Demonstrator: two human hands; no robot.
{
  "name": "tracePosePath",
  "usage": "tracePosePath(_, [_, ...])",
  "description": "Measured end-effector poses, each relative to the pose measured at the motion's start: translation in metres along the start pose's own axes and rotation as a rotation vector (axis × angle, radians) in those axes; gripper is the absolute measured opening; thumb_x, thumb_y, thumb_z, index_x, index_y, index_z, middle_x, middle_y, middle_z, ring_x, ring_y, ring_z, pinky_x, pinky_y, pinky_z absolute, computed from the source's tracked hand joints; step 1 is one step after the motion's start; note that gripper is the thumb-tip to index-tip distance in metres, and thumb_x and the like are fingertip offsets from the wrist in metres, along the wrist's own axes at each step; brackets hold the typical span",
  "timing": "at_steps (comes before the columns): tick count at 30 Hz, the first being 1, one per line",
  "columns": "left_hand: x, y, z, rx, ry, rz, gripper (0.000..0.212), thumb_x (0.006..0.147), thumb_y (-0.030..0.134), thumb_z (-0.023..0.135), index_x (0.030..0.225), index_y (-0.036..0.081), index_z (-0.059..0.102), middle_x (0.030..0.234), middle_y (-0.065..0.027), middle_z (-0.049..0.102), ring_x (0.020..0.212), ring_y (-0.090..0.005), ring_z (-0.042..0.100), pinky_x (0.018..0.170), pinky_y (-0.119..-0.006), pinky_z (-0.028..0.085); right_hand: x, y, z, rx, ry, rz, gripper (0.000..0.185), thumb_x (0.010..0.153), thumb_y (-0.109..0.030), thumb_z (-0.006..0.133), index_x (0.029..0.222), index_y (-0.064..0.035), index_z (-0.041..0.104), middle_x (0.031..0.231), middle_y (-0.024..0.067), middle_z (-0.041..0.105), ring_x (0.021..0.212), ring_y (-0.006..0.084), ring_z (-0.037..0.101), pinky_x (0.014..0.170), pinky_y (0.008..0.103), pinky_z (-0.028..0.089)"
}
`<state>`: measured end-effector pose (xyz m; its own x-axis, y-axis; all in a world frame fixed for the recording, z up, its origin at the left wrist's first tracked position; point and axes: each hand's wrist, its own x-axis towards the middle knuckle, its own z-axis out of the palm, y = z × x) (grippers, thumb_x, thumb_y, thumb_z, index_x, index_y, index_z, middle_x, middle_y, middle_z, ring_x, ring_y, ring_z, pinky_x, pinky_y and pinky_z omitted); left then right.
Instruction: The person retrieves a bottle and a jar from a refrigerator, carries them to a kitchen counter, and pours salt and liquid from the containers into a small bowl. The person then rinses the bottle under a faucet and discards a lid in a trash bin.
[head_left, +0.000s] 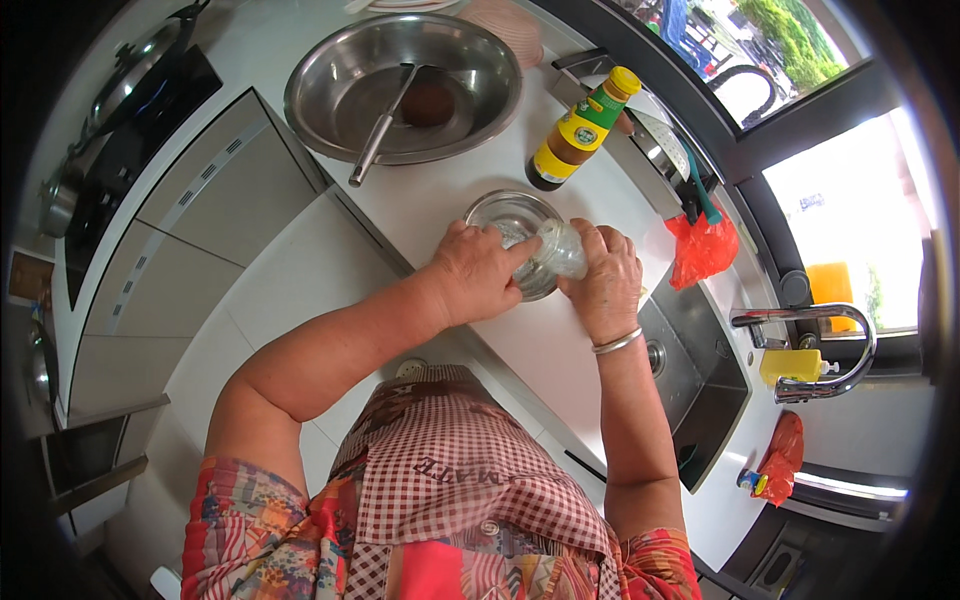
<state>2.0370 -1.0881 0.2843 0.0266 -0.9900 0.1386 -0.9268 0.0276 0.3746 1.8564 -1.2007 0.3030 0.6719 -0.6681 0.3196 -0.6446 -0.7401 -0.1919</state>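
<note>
Over a small round metal bowl (510, 201) on the white countertop, my right hand (606, 277) grips a clear jar (564, 249), tilted with its mouth toward the bowl. My left hand (480, 271) is at the bowl's near left side, its index finger reaching to the jar's mouth; fingers hide part of the bowl. What lies inside the bowl is hard to make out. Behind them stands a bottle with a yellow cap and a yellow and green label (583, 135). Farther left, a large steel basin (315, 124) holds a long-handled metal utensil (381, 131) and something brown (427, 103).
A steel sink (694, 341) with a curved faucet (862, 337) lies to the right. Near the window are a red plastic bag (703, 247), a utensil rack (637, 169) and a yellow pump bottle (791, 366). At the far left, a lidded pan (139, 67) sits on a black cooktop (150, 142).
</note>
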Motion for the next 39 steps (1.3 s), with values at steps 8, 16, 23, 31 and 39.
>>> tracePosePath(8, [-0.008,-0.004,0.01,0.121,0.11,0.089,0.063,0.079,0.029,0.065,0.141,0.023,0.058,0.092,-0.0176,0.065,0.082,-0.0334,0.066,0.085,-0.049,0.046,0.001,-0.005,-0.011,-0.009,-0.053,0.016,0.076,0.056,-0.008,0.088,0.127,-0.0199,0.063,0.114,0.0078,0.065,0.111,0.0318,0.061,0.095,0.0432,0.05])
tracePosePath(16, [0.0,-0.001,-0.008,0.007,0.087,0.072,0.053,0.078,0.029,0.066,0.13,0.019,0.067,0.092,-0.0163,0.065,0.083,-0.0327,0.066,0.086,-0.048,0.047,-0.003,0.003,-0.003,0.028,0.023,-0.001,0.078,0.054,-0.009,0.09,0.127,-0.0209,0.064,0.111,0.0065,0.064,0.107,0.0324,0.061,0.092,0.045,0.049])
tracePosePath(23, [-0.008,-0.001,-0.01,0.072,-0.043,0.111,0.052,0.078,0.028,0.066,0.129,0.018,0.067,0.092,-0.016,0.065,0.085,-0.0313,0.066,0.087,-0.047,0.047,-0.003,0.014,0.001,0.002,0.086,0.043,0.075,0.055,-0.009,0.088,0.125,-0.0197,0.064,0.111,0.0066,0.064,0.108,0.0312,0.061,0.092,0.0441,0.05])
tracePosePath(31, [-0.009,-0.008,-0.008,-0.009,0.101,-0.083,0.047,0.082,0.03,0.068,0.124,0.009,0.067,0.092,-0.0158,0.068,0.084,-0.0294,0.067,0.084,-0.045,0.05,-0.012,0.016,-0.002,0.179,0.209,0.042,0.07,0.058,-0.01,0.086,0.124,-0.0144,0.063,0.11,0.0093,0.066,0.105,0.0328,0.062,0.091,0.0429,0.052])
tracePosePath(39, [0.011,0.029,-0.039,-0.96,0.402,-0.025,0.041,0.093,0.018,0.069,0.13,0.001,0.061,0.11,-0.0164,0.067,0.098,-0.0267,0.065,0.091,-0.038,0.051,-0.038,-0.019,0.003,0.728,0.208,0.158,0.064,0.064,-0.013,0.088,0.121,-0.0049,0.061,0.112,0.0123,0.066,0.104,0.0298,0.064,0.093,0.0389,0.052])
